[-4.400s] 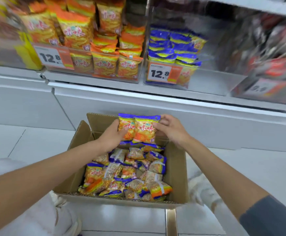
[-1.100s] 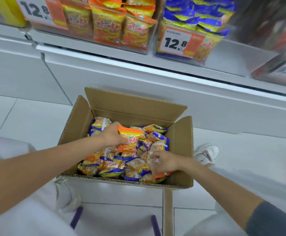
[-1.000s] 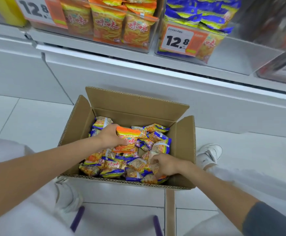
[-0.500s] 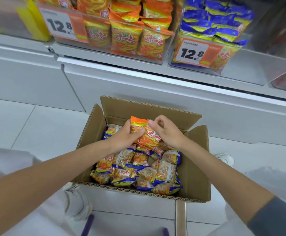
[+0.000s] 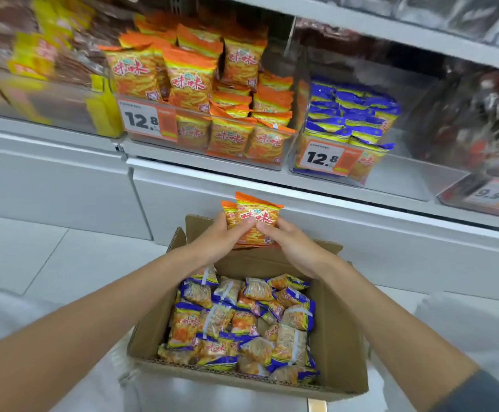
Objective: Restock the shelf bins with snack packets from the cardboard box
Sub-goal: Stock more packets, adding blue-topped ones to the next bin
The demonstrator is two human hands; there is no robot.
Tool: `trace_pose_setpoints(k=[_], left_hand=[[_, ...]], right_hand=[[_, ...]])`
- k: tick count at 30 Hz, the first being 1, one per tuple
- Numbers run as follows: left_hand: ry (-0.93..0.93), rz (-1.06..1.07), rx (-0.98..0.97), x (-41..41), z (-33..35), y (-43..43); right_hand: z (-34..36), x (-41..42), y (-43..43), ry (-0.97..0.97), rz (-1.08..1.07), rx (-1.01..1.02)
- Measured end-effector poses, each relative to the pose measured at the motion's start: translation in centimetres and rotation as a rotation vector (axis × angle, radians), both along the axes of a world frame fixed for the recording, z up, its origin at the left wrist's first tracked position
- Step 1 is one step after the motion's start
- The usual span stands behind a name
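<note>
Left grip (image 5: 219,242) and right grip (image 5: 292,248) together clasp 2 upright orange packets (image 5: 257,216) over the cardboard box (image 5: 344,337); the orange bin (image 5: 209,144) lies at 11 o'clock, nearer the left

Both hands, left hand (image 5: 221,237) and right hand (image 5: 294,245), hold orange packets (image 5: 252,217) above the box (image 5: 340,346) of blue packets (image 5: 242,319). Beyond, an orange bin (image 5: 209,150) sits beside a blue bin (image 5: 391,179) on the shelf (image 5: 63,138).

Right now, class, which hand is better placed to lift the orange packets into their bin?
Probably left: left hand grips the orange packets nearer the orange bin; right hand holds them too.
</note>
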State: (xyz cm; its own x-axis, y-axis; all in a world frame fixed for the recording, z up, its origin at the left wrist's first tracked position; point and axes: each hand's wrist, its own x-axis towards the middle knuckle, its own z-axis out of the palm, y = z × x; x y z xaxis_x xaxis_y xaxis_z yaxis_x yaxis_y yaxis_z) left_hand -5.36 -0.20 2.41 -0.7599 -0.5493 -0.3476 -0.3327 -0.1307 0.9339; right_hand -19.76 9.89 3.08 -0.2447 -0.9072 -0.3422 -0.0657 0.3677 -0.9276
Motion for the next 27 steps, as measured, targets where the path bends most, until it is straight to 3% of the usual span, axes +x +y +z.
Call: trace_pose_setpoints(k=[6,12,14,16,19,27], left_hand=[[0.082,0.048,-0.075,-0.1,6.9,-2.6],[0.01,0.024,-0.368,-1.6,13.5,-7.0],[0.072,0.025,-0.418,-1.7,15.7,-8.7],[0.113,0.144,-0.669,-1.7,16.6,-11.0],[-0.161,0.287,-1.334,-2.0,16.0,-15.6],[-0.568,-0.012,-1.724,-4.3,14.8,-21.5]], right_hand=[[6.5,0.0,-3.3,-0.039,-0.101,-0.141],[11.4,-0.2,-7.9,-0.088,-0.109,-0.258],[12.6,-1.2,-9.5,-0.083,-0.144,-0.289],[13.5,-2.6,-11.4,-0.033,-0.248,-0.305],[14.2,-4.9,-14.6,0.083,-0.332,-0.314],[12.4,-7.5,-21.9,0.254,-0.301,-0.221]])
